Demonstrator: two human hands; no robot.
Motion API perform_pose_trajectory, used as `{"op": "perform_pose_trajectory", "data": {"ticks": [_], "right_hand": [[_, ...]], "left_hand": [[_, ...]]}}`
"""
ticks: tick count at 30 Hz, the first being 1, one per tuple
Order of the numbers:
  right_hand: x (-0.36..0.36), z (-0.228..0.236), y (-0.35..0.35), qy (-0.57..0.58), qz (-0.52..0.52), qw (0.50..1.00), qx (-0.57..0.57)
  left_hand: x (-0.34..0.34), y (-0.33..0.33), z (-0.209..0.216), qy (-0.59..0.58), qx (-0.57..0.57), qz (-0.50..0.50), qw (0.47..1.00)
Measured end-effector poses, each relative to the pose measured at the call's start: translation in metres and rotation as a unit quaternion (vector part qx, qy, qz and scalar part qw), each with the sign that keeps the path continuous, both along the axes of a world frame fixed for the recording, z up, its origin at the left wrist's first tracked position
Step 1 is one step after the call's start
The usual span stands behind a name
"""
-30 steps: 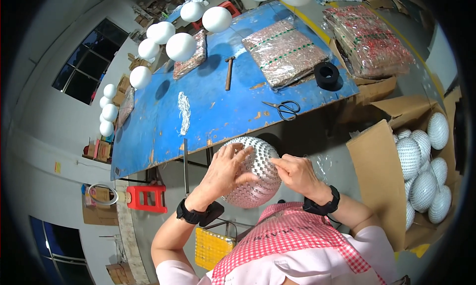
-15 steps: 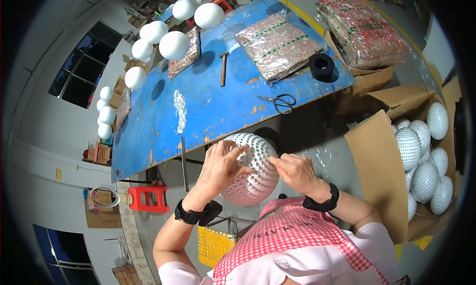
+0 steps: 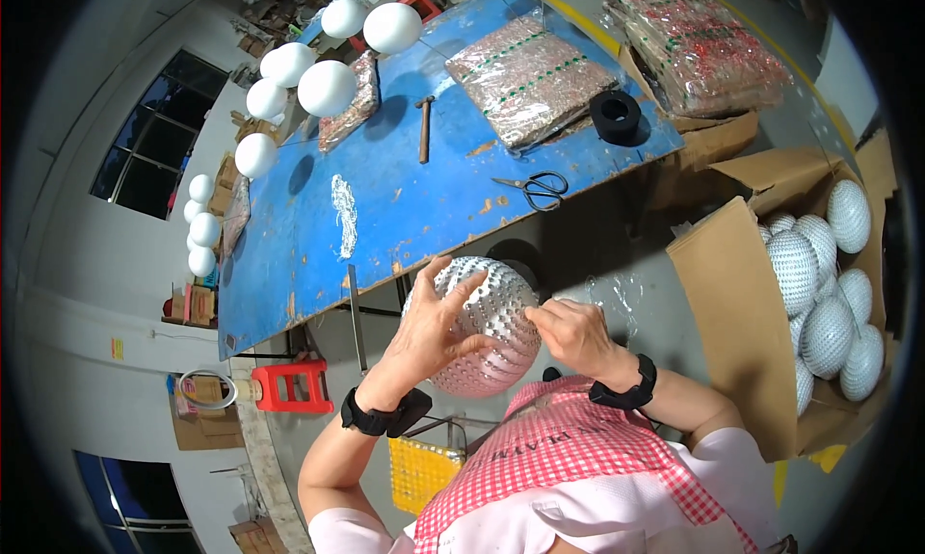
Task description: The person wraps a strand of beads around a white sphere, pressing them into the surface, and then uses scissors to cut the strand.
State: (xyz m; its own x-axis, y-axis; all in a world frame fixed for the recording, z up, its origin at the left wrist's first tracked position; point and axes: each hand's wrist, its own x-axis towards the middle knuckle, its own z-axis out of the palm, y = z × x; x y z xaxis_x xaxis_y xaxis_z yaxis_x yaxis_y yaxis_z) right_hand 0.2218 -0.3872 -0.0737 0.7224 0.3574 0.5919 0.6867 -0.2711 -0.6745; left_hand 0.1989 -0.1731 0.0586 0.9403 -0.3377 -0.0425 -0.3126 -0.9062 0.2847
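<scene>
A round white ball covered in rows of shiny silver studs is in front of my body, below the table's near edge. My left hand grips its left side, with thumb and fingers spread over the studded surface. At the ball's right side my right hand is closed in a pinch, fingertips against the studs. Whatever lies between those fingertips is too small to make out.
On the blue table lie scissors, a hammer, black tape, white strands and a plastic-wrapped pack. White balls hang at left. A carton of studded balls stands right. A red stool is at left.
My left fingers have spread wider and shifted slightly up over the ball. My right hand stays pinched at its side. The whole view has shifted a little.
</scene>
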Motion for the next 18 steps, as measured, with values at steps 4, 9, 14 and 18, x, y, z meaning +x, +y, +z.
{"op": "perform_pose_trajectory", "data": {"ticks": [4,9,14,18], "right_hand": [[0.000,0.005,-0.005,-0.005,0.017,0.999,-0.031],[-0.002,0.003,-0.006,0.065,0.031,0.997,0.031],[-0.003,-0.002,-0.003,0.053,0.029,0.996,0.068],[-0.004,0.000,-0.007,0.009,0.027,1.000,0.007]], "left_hand": [[-0.011,0.009,-0.005,0.011,0.056,0.009,0.998],[-0.028,-0.019,-0.010,-0.049,0.119,-0.003,0.992],[-0.025,-0.011,-0.009,-0.010,0.092,0.028,0.995],[-0.025,-0.010,-0.002,-0.019,0.038,0.038,0.998]]}}
